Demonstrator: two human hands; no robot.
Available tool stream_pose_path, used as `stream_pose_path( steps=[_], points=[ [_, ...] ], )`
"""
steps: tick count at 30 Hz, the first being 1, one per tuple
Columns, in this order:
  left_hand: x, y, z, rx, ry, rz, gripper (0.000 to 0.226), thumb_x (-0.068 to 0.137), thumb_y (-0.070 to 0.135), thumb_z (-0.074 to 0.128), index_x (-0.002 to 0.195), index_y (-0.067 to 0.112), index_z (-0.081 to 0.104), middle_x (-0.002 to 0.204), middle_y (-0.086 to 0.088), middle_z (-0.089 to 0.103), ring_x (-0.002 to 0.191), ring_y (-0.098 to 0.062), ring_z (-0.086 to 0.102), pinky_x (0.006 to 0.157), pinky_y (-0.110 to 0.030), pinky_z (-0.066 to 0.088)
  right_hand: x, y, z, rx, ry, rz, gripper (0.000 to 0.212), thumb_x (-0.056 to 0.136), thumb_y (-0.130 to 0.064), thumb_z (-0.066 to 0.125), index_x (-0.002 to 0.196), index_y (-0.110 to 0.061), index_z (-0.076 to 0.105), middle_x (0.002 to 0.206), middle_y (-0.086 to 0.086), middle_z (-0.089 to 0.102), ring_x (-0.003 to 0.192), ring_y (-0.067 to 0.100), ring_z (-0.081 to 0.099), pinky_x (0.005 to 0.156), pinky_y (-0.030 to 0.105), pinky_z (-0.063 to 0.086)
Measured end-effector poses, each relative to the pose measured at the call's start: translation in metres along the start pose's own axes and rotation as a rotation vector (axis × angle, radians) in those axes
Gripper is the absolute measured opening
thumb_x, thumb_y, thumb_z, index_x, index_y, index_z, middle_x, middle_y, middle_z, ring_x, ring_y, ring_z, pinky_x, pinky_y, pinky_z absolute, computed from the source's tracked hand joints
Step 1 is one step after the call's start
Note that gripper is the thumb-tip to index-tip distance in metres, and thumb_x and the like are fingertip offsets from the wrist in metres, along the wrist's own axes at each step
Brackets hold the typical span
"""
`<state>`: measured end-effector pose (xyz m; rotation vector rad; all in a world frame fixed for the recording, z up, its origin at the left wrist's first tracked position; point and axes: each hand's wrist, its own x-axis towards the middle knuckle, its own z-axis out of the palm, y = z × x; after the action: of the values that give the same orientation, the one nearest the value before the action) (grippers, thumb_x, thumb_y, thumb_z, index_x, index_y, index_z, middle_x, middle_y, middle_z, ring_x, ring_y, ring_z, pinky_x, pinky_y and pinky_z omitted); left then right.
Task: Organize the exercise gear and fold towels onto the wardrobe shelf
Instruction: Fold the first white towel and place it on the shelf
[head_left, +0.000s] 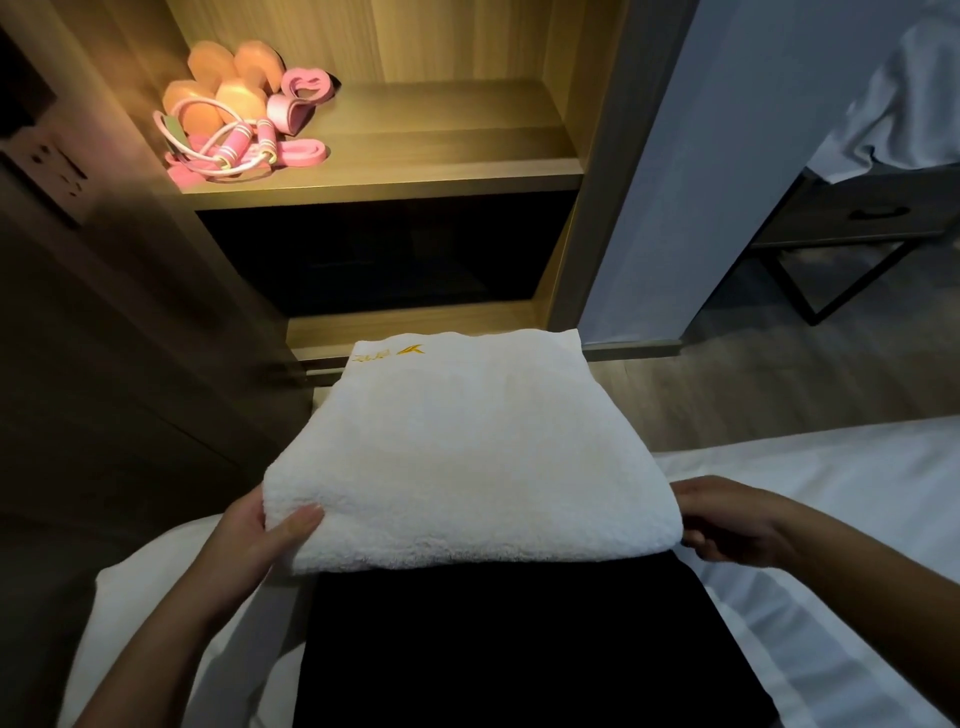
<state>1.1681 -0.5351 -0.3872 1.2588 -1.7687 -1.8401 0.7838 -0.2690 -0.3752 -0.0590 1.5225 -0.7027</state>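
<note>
1. In the middle of the frame a folded towel, white and thick, lies flat between the person's two hands; yellow stitching shows near its far edge.
2. The left hand, lower left of centre, grips the towel's near left corner: the thumb lies on top and the fingers are tucked out of sight beneath.
3. The right hand, right of centre, holds the near right corner with its fingers curled in against the edge – the tips are hidden under the cloth.
4. Beyond the towel, in the upper half of the frame, stands the open wardrobe; its lit shelf is bare wood across its middle and right.
5. On the left end of that shelf, upper left of the frame, the exercise gear sits in a cluster: orange-pink dumbbells at the back, a pink-handled jump rope coiled in front, and pink bands just beside them to the right.
6. Under the near edge of the towel, at the bottom centre, lies a black cloth on the white bed.
7. At the far left edge a wall socket panel sits in shadow – at the upper right a dark bench carries a white garment
</note>
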Motion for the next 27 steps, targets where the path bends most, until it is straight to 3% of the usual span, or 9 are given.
stream_pose_path(
  steps=[3, 7, 10, 14, 16, 19, 21, 27],
  points=[
    [0.001, 0.001, 0.0, 0.008, 0.007, -0.009, 0.037, 0.073, 0.034, 0.067, 0.109, 0.027, 0.062, 0.097, 0.013, 0.073, 0.093, -0.011, 0.069, 0.067, -0.02, 0.054, -0.004, -0.004, -0.004, -0.169, -0.036, -0.06, 0.032, 0.092, -0.016, 0.065, 0.116, 0.002, 0.056, 0.063, 0.008, 0.056, 0.048, 0.01, 0.041, 0.044, 0.019, 0.03],
    [-0.001, -0.005, 0.005, -0.012, 0.111, 0.036, 0.034, 0.072, 0.032, 0.065, 0.106, 0.028, 0.063, 0.102, 0.004, 0.071, 0.093, -0.015, 0.068, 0.068, -0.027, 0.053, 0.003, 0.003, -0.001, -0.016, 0.012, -0.085, 0.01, 0.088, 0.007, 0.059, 0.089, -0.002, 0.054, 0.057, 0.01, 0.042, 0.044, 0.01, 0.033, 0.04, 0.018, 0.03],
    [0.0, -0.011, 0.007, -0.037, 0.118, 0.036, 0.038, 0.074, 0.033, 0.078, 0.108, 0.028, 0.063, 0.104, 0.002, 0.07, 0.095, -0.018, 0.068, 0.069, -0.026, 0.054, -0.001, 0.009, 0.001, -0.024, 0.03, -0.102, 0.011, 0.088, 0.008, 0.058, 0.093, -0.002, 0.055, 0.052, 0.008, 0.046, 0.044, 0.012, 0.036, 0.04, 0.018, 0.033],
    [0.0, -0.009, 0.005, -0.042, 0.083, 0.02, 0.041, 0.073, 0.034, 0.081, 0.11, 0.028, 0.062, 0.101, 0.006, 0.073, 0.095, -0.015, 0.069, 0.061, -0.02, 0.056, -0.013, 0.002, 0.005, -0.274, 0.129, -0.394, 0.014, 0.085, 0.0, 0.067, 0.096, -0.009, 0.068, 0.079, 0.006, 0.068, 0.06, 0.014, 0.056, 0.052, 0.021, 0.044],
    [-0.001, -0.007, 0.005, -0.047, 0.07, 0.006, 0.043, 0.071, 0.037, 0.074, 0.112, 0.028, 0.061, 0.103, 0.004, 0.072, 0.095, -0.016, 0.069, 0.062, -0.022, 0.056, -0.014, 0.001, 0.007, -0.251, 0.129, -0.528, 0.011, 0.088, -0.005, 0.066, 0.094, -0.01, 0.075, 0.09, 0.005, 0.072, 0.064, 0.012, 0.057, 0.054, 0.019, 0.044],
    [-0.001, -0.006, 0.004, -0.049, 0.052, -0.002, 0.044, 0.074, 0.033, 0.079, 0.114, 0.025, 0.061, 0.108, 0.0, 0.07, 0.099, -0.019, 0.068, 0.067, -0.024, 0.056, -0.012, 0.003, 0.006, -0.127, -0.016, -0.464, 0.022, 0.085, -0.023, 0.069, 0.092, -0.003, 0.075, 0.067, 0.01, 0.057, 0.055, 0.012, 0.042, 0.051, 0.021, 0.035],
    [0.0, -0.007, 0.004, -0.049, 0.048, -0.01, 0.039, 0.076, 0.03, 0.07, 0.114, 0.024, 0.061, 0.108, -0.001, 0.07, 0.099, -0.019, 0.068, 0.069, -0.025, 0.055, -0.011, 0.006, 0.002, -0.138, -0.149, -0.382, 0.027, 0.084, -0.032, 0.068, 0.085, -0.005, 0.073, 0.055, 0.008, 0.042, 0.05, 0.012, 0.032, 0.051, 0.022, 0.03],
    [-0.002, -0.01, 0.0, -0.05, 0.047, -0.022, 0.037, 0.078, 0.03, 0.061, 0.116, 0.027, 0.059, 0.111, -0.001, 0.068, 0.099, -0.02, 0.067, 0.061, -0.022, 0.057, -0.006, 0.002, -0.005, -0.195, -0.466, -0.313, 0.019, 0.092, -0.025, 0.067, 0.1, -0.009, 0.072, 0.053, 0.0, 0.045, 0.047, 0.008, 0.033, 0.055, 0.019, 0.037]
  ],
)
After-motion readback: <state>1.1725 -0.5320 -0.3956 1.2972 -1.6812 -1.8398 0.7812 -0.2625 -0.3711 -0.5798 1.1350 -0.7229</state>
